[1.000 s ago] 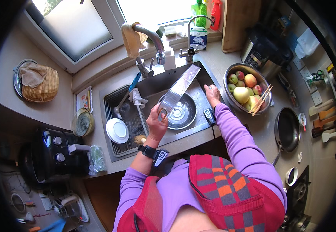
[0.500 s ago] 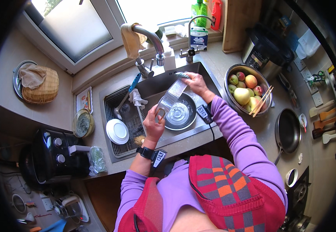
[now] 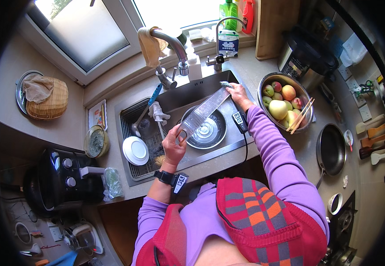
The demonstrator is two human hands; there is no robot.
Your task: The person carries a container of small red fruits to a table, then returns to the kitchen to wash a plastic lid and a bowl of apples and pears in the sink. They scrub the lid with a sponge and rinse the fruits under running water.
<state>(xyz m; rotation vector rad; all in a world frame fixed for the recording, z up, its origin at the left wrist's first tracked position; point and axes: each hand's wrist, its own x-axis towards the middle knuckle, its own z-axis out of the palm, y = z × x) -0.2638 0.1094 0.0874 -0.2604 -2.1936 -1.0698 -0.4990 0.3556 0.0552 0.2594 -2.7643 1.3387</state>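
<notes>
A long, flat metal grater (image 3: 205, 114) slants over the sink, its shiny face marked with a fine texture. My left hand (image 3: 173, 146) is closed round the looped handle at its near-left end. At the far-right end, my right hand (image 3: 239, 95) grips the tip, with a small bluish-grey scrubbing pad (image 3: 225, 84) showing past the fingers; the exact kind of pad is hard to make out. Beneath the grater, a round metal pan (image 3: 208, 141) with water sits in the sink basin (image 3: 234, 148), partly covered by it.
A drying rack left of the basin holds white dishes (image 3: 135, 150) and a ladle (image 3: 136, 128). The tap (image 3: 181, 55) rises behind. To the right stand a bowl of fruit (image 3: 263, 111) with chopsticks and a frying pan (image 3: 331, 150). A glass bowl (image 3: 97, 142) stands left.
The grater has turned, showing its textured face more flatly. My right hand has moved slightly right along it to the far end. My left hand stays on the handle.
</notes>
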